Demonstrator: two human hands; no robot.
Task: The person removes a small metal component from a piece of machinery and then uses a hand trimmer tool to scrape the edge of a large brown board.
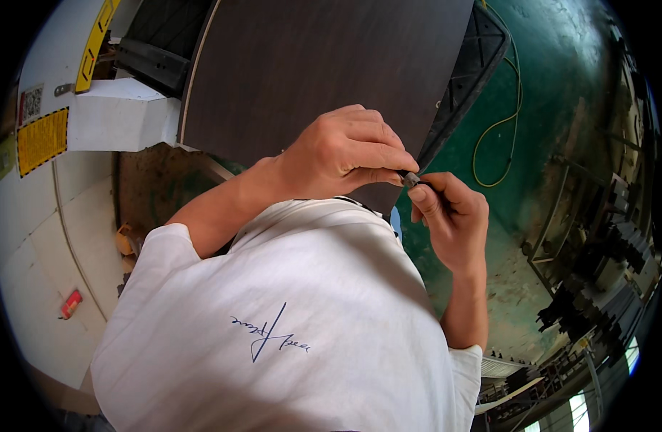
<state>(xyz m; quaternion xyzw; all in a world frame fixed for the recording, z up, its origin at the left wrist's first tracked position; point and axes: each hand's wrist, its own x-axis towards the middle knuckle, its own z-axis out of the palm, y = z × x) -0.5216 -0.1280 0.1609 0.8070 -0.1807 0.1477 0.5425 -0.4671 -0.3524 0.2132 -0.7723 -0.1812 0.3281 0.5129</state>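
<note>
Just past the near right part of a dark brown board (324, 65), my two hands meet in front of my body. Thumb and fingers of my left hand (349, 147) pinch a small dark grey piece (411, 179), whose exact kind is too small to make out. From the other side, my right hand (457, 216) also closes on it, its thumb bent against the piece and its fingers curled. A black part shows between the right thumb and forefinger. My fingers cover much of the piece.
Under the board, a black plastic pallet (482, 54) juts out at right. White machine housing (136, 111) with a yellow label (43, 142) stands at left. A yellowish hose (520, 101) lies on the green floor (554, 43). Racks with dark stock (597, 266) line the far right.
</note>
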